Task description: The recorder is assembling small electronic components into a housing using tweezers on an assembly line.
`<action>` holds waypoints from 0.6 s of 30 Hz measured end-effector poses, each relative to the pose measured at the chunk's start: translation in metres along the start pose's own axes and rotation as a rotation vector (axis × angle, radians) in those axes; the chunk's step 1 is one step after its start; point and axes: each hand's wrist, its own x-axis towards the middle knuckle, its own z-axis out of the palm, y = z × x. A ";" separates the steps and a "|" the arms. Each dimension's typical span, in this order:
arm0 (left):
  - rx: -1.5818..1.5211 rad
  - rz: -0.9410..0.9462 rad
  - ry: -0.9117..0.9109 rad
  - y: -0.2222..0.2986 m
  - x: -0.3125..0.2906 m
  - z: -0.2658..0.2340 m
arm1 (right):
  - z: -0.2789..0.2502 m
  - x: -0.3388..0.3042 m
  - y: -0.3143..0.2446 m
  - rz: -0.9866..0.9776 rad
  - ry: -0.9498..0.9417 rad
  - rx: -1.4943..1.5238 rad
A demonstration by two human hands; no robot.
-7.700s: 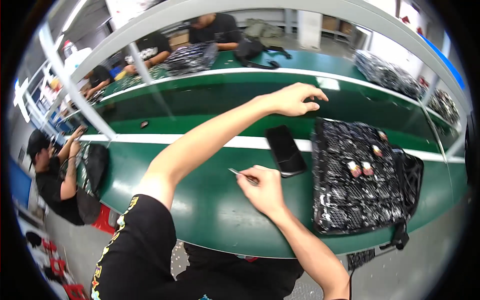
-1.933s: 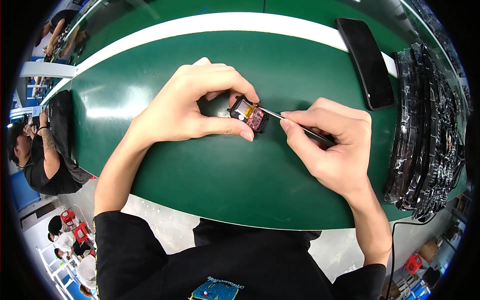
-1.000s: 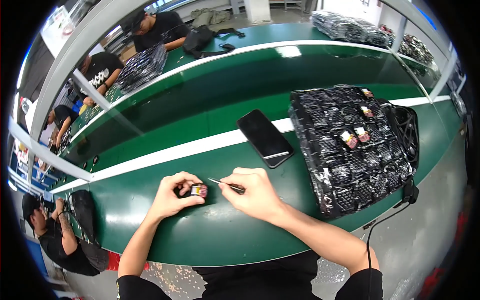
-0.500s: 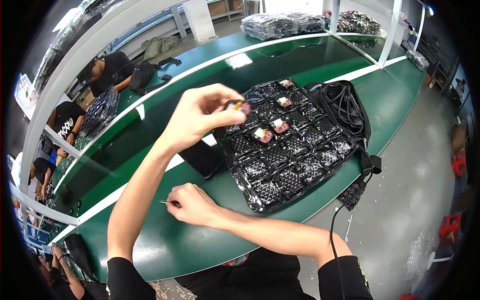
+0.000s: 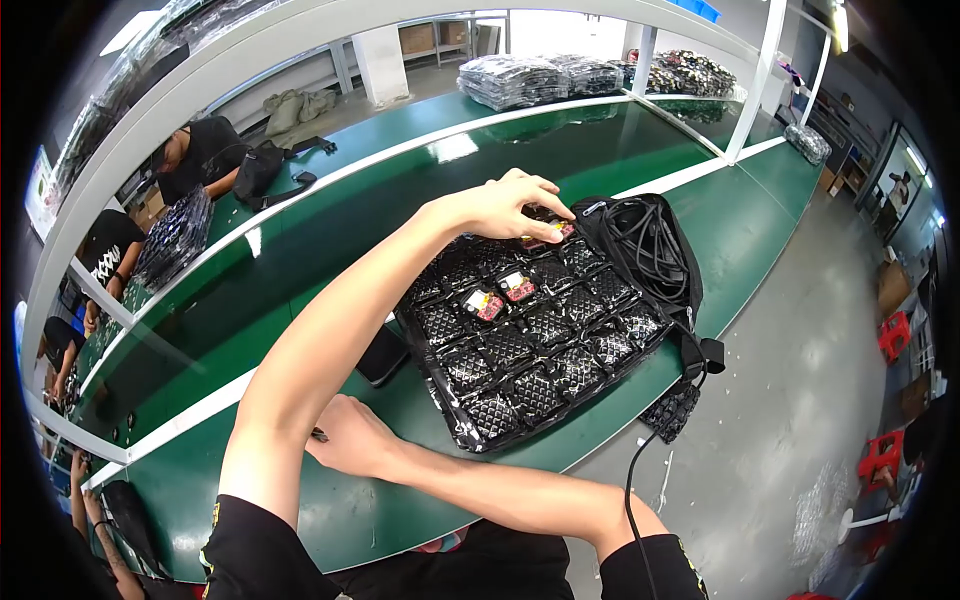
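The left hand [image 5: 508, 208] is reaching across to the tray's far corner, its thumb and index finger closing in around a small red-and-yellow module [image 5: 566, 230]; whether they are pinching it or it is already resting in a pocket, I cannot tell. Half a second ago that hand was carrying a module in the air by the tray's far left part; now it is hovering low over the pockets, so the piece appears to be joining the others. The right hand [image 5: 352, 437] is staying back near the table's front, its fingers curling around a slim dark tool [image 5: 320, 435] whose tip is hiding behind the left forearm. The black gridded tray [image 5: 545, 325] is holding two more modules, a nearer one [image 5: 486, 304] and its neighbour [image 5: 517, 287], in adjoining pockets. Beside it, a black bag [image 5: 690, 272] is holding a coiled cable [image 5: 640, 240]. A phone [image 5: 383, 357] is lying left of the tray on the green table [image 5: 400, 512].
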 end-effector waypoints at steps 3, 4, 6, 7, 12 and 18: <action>-0.050 0.018 0.103 -0.006 -0.019 -0.003 | 0.003 0.003 -0.007 0.031 -0.058 0.019; -0.040 -0.008 0.119 -0.001 -0.025 -0.006 | 0.003 0.004 -0.005 -0.010 -0.032 0.014; -0.095 0.041 0.257 0.012 -0.043 -0.008 | -0.001 0.001 0.000 -0.027 0.000 0.012; -0.083 0.039 0.292 0.014 -0.057 -0.010 | -0.004 0.002 0.001 -0.020 0.003 -0.006; -0.032 -0.104 0.442 0.009 -0.196 -0.019 | -0.002 0.003 -0.002 -0.029 -0.014 -0.084; 0.204 -0.594 0.530 -0.052 -0.410 -0.007 | -0.013 0.002 -0.008 0.008 0.006 -0.093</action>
